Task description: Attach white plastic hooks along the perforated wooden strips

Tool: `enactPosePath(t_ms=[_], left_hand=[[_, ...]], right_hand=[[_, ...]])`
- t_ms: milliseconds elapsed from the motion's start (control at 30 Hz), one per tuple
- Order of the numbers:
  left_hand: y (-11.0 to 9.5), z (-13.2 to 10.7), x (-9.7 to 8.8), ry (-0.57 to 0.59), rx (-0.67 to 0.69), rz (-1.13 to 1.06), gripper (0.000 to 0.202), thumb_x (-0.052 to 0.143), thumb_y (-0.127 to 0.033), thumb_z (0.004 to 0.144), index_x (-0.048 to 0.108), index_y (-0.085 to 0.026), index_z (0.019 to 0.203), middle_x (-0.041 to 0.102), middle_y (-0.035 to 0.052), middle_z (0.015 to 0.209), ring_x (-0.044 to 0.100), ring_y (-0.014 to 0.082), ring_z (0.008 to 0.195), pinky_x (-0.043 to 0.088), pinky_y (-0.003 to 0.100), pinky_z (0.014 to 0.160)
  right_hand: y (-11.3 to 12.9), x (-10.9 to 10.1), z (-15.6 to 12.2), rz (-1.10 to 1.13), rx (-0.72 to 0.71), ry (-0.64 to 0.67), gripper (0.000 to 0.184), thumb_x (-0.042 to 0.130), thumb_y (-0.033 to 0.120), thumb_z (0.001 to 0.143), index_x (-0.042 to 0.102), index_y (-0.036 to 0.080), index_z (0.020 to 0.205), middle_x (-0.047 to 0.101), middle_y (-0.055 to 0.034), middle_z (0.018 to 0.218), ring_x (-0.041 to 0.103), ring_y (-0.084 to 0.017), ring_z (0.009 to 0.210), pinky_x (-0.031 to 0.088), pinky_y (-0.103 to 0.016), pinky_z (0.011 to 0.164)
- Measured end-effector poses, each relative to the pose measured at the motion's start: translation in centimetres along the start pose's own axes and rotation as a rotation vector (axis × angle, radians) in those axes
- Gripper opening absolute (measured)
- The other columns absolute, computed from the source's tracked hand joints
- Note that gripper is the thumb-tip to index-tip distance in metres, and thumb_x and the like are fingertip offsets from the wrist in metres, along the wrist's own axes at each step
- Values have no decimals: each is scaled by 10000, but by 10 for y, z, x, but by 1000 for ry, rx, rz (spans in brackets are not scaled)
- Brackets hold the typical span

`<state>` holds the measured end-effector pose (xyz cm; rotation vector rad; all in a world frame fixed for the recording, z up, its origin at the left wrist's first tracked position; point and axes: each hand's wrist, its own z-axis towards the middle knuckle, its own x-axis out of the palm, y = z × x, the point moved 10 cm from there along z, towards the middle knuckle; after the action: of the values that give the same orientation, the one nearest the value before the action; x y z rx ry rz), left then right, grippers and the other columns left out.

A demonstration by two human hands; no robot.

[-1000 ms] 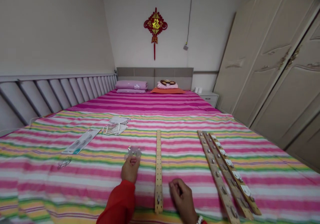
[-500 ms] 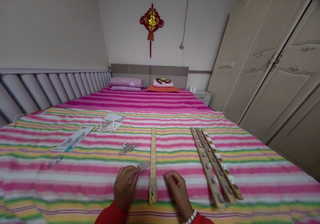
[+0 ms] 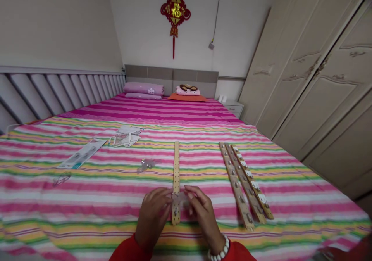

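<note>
Since the earlier frame, we are shifting our left hand (image 3: pixel 151 216) rightward with the clear piece (image 3: pixel 180 199), and our right hand (image 3: pixel 203 214) is closing in from the other side. At the left of the frame we are seeing thin tangled loops (image 3: pixel 62 178) lying below a pale card (image 3: pixel 83 154), with white packaging (image 3: pixel 126 137) and a glinting clear scrap (image 3: pixel 147 163) farther right. At lower centre our left hand is pinching the clear piece's left end, fingers curled nearly together. The piece is showing above the near part of the perforated strip (image 3: pixel 176 168); contact we cannot tell. Our right hand is bending half open at the piece's right end, its grip unclear. Right of centre, three strips with metal fittings (image 3: pixel 236 185) are lying side by side.
</note>
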<state>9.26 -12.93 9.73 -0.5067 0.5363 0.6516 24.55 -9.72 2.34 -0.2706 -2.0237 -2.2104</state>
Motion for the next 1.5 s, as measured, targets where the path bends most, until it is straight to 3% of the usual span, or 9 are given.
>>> enactPosePath(t_ms=[100,233,533,667,867,1067,1233,1367,1500], left_hand=[[-8,4,7,135,62,29,166,537,-123,810,637,-248,768,702,35,1085,596,218,1054,471,385,859],[-17,9,3,167,92,32,162,548,-127,798,638,-251,744,685,45,1111,579,219,1071,471,391,876],[-9,9,-11,112,75,4,157,541,-131,802,619,-256,750,710,30,1004,628,198,949,484,350,803],[-8,9,-14,97,71,-13,147,540,-139,819,618,-248,759,714,26,961,637,184,909,483,328,782],[-14,10,-9,132,76,-99,173,533,-109,824,633,-243,779,705,25,968,627,160,906,496,286,779],[-12,12,3,207,47,-260,162,553,-139,828,659,-242,761,698,34,985,630,146,906,515,240,747],[9,20,18,232,-129,-411,170,555,-145,810,691,-240,851,691,58,1034,623,173,991,514,294,844],[48,11,39,176,-498,-588,246,599,-259,772,674,-205,1000,702,77,1003,657,192,910,542,328,800],[80,-16,68,154,-819,-780,305,640,-391,719,672,-161,917,722,70,877,675,203,829,548,330,758]], right_hand=[[12,5,-2,-58,-71,36,337,659,458,770,711,220,1003,608,-50,930,507,-125,615,416,-253,535],[20,17,-4,-104,-137,130,225,705,414,729,744,219,835,592,-68,929,550,-196,820,456,-292,662],[-9,11,-5,160,19,138,132,698,294,661,622,188,684,585,-15,864,404,-81,531,310,-219,472],[-19,2,-5,170,97,68,219,650,382,734,636,167,774,542,30,641,296,-54,426,185,-221,426],[-21,4,-4,38,145,107,421,628,551,765,655,135,709,374,80,412,301,-67,410,175,-239,448],[-37,15,-17,196,355,213,307,786,402,643,644,130,628,440,68,429,260,-34,385,112,-230,420],[-41,19,-15,391,427,232,241,831,291,604,650,141,658,488,65,436,322,-28,370,182,-189,387],[-40,4,4,408,376,77,245,852,255,565,663,143,676,561,47,496,424,-39,403,285,-166,401],[-44,-4,21,327,344,-21,247,850,244,533,675,135,669,625,16,543,487,-57,433,347,-173,430]])
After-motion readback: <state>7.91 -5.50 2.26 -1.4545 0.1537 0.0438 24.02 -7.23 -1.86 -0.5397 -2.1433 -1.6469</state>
